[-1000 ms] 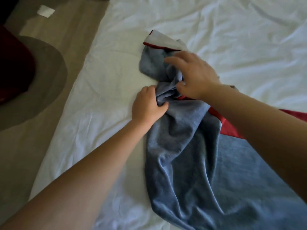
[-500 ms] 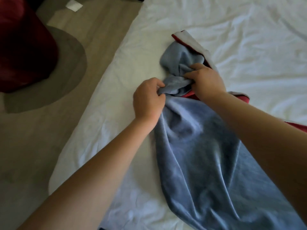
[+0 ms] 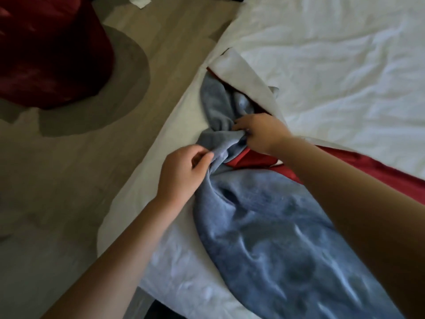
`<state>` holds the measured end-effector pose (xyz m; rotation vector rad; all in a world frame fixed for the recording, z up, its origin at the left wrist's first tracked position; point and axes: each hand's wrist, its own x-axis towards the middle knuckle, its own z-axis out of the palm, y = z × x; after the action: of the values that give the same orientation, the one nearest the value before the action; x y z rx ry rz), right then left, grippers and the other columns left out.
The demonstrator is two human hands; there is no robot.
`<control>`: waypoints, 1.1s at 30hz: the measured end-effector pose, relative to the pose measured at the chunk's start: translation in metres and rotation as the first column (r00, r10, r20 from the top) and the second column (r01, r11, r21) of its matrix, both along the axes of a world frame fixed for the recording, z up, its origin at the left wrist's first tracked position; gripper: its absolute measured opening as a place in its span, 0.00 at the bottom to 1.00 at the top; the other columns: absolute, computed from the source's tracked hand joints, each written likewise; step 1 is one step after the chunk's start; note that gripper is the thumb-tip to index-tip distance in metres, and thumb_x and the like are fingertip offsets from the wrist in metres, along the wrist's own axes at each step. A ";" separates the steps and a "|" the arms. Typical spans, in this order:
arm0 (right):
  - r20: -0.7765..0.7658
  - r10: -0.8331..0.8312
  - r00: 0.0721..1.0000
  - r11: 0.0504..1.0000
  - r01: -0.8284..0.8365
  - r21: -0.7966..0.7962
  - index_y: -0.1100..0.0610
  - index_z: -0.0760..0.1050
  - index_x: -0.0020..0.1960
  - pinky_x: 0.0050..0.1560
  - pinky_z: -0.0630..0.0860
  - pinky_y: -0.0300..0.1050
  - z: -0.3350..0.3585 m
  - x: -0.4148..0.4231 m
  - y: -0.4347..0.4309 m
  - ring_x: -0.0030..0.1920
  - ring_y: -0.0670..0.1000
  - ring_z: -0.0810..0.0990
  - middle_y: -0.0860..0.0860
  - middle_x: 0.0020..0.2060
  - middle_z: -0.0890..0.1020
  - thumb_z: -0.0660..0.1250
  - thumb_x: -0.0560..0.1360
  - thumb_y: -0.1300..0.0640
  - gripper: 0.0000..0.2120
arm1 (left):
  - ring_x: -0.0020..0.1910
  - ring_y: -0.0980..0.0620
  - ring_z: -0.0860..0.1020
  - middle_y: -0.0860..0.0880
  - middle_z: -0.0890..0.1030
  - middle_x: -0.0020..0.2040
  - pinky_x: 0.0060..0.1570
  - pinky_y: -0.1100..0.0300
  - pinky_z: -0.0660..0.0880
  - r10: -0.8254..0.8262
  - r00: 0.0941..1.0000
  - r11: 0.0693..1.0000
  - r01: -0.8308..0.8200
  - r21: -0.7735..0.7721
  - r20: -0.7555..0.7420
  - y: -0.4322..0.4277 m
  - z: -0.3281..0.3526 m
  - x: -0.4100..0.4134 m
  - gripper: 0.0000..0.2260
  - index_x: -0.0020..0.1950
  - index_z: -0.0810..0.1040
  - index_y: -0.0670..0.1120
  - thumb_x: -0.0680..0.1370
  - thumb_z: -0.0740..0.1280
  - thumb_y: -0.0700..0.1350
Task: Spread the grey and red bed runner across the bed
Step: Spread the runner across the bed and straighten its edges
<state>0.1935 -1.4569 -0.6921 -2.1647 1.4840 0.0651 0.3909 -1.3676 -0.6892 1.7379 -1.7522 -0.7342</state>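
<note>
Floor [image 3: 76,185]: tan, at 9 o'clock of the frame; dark red seat [image 3: 46,49] at 10 o'clock. More floor shows than half a second ago, so the head has swung left toward the bed edge.
Bed [image 3: 333,65]: white sheet, creased, fills 12 to 3 o'clock; its left edge runs on a diagonal from 12 down to 7.
Left hand [image 3: 181,173]: closed, thumb and fingers pinching a grey fold of the runner near the bed edge. It has dropped back toward 7 o'clock since the last look, away from the other hand.
Runner [image 3: 276,238]: on the bed, bunched and twisted at centre between the hands, grey body trailing to 5 o'clock, red band [image 3: 379,173] out to 3 o'clock. Pale underside [image 3: 243,74] is flipped up at 12 o'clock, and more of it shows than before.
Right hand [image 3: 259,132]: closed on the gathered grey cloth at the twist, just beside the red lining.
Change: gap between the hands has widened; the bunch is starting to open.
Meaning: my read is early untangling. The end is not yet flat, and the underside must turn down before the runner can be drawn across.
</note>
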 end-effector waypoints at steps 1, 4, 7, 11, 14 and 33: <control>0.006 -0.038 0.999 0.999 0.037 0.023 0.49 0.80 0.57 0.56 0.74 0.50 0.003 -0.001 -0.004 0.58 0.56 0.77 0.51 0.56 0.81 0.63 0.69 0.63 0.20 | 0.35 0.48 0.79 0.47 0.82 0.34 0.38 0.56 0.74 0.049 0.999 0.999 -0.049 -0.012 -0.002 -0.008 -0.004 0.002 0.07 0.40 0.81 0.42 0.76 0.68 0.43; -0.013 -0.166 0.986 0.986 0.166 0.014 0.45 0.81 0.53 0.52 0.75 0.47 0.017 0.003 -0.017 0.56 0.55 0.77 0.49 0.54 0.82 0.61 0.68 0.63 0.20 | 0.42 0.46 0.80 0.44 0.83 0.42 0.44 0.57 0.74 0.166 0.985 0.986 -0.164 0.042 -0.052 -0.043 -0.016 0.005 0.05 0.45 0.81 0.40 0.77 0.66 0.40; 0.021 -0.338 0.941 0.915 0.333 -0.228 0.46 0.79 0.54 0.43 0.72 0.47 0.026 0.011 -0.030 0.53 0.59 0.78 0.52 0.53 0.81 0.59 0.72 0.58 0.16 | 0.48 0.46 0.80 0.43 0.82 0.48 0.47 0.64 0.70 0.285 0.950 0.945 -0.257 0.201 -0.125 -0.086 -0.030 -0.001 0.10 0.54 0.79 0.40 0.75 0.69 0.43; -0.038 -0.439 0.898 0.868 0.412 -0.278 0.50 0.70 0.64 0.40 0.70 0.47 0.022 0.014 -0.042 0.53 0.59 0.78 0.54 0.58 0.76 0.65 0.74 0.52 0.19 | 0.58 0.46 0.77 0.43 0.78 0.59 0.54 0.64 0.70 0.393 0.892 0.861 -0.271 0.431 -0.224 -0.128 -0.045 -0.023 0.26 0.63 0.73 0.40 0.71 0.75 0.50; -0.176 -0.468 0.866 0.882 0.447 -0.149 0.52 0.65 0.68 0.41 0.71 0.49 0.010 0.012 -0.041 0.55 0.60 0.77 0.57 0.57 0.76 0.71 0.71 0.48 0.29 | 0.59 0.46 0.76 0.43 0.78 0.60 0.53 0.62 0.71 0.355 0.904 0.886 -0.244 0.393 -0.239 -0.138 -0.046 -0.037 0.26 0.63 0.72 0.40 0.69 0.76 0.44; -0.091 -0.409 0.908 0.908 0.395 -0.144 0.57 0.77 0.53 0.41 0.70 0.46 0.001 0.152 -0.086 0.51 0.60 0.79 0.56 0.52 0.80 0.62 0.75 0.57 0.10 | 0.53 0.41 0.77 0.40 0.80 0.54 0.53 0.52 0.73 0.286 0.887 0.958 -0.257 -0.126 0.364 -0.081 -0.033 0.192 0.18 0.60 0.77 0.40 0.71 0.65 0.32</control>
<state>0.3456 -1.5429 -0.6914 -1.9255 2.0252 -0.0431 0.5825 -1.4490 -0.7227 2.1230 -1.6908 -0.2153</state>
